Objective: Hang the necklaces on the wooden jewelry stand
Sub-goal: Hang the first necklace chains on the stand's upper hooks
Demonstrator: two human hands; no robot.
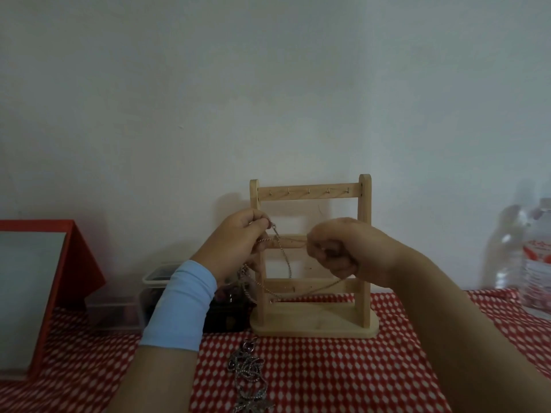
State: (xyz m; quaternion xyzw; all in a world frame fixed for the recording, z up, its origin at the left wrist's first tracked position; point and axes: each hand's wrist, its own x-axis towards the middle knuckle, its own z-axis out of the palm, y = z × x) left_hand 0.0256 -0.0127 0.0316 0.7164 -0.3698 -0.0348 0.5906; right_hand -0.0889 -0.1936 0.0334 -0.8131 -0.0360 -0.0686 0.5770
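So the wooden jewelry stand [310, 192] sits upright on a red tablecloth [328, 368] with a white diamond pattern, close to a plain pale wall. It faces the person: two posts, three flat crossbars with tiny metal hooks, and a rounded oval base, all light unfinished-looking wood.

The silver chain necklace [284, 257] is held up right in front of the middle crossbar, stretched roughly left to right between both hands. The slack droops in a loop down to about the lowest bar.

The left hand [238, 242] pinches one end between thumb and fingertips, with the clasp poking out just past them. The right hand [337, 248] is curled up tight like a fist and pinches the other end of the chain at its fingertips. There's a light blue sleeve [182, 305] on the left wrist.

A tangled pile of necklaces [250, 374], silvery with darker stones, lies on the cloth in front of the stand. To the left are a clear plastic container [149, 293] and a red-framed board [35, 293], and to the right are clear water bottles [533, 263].
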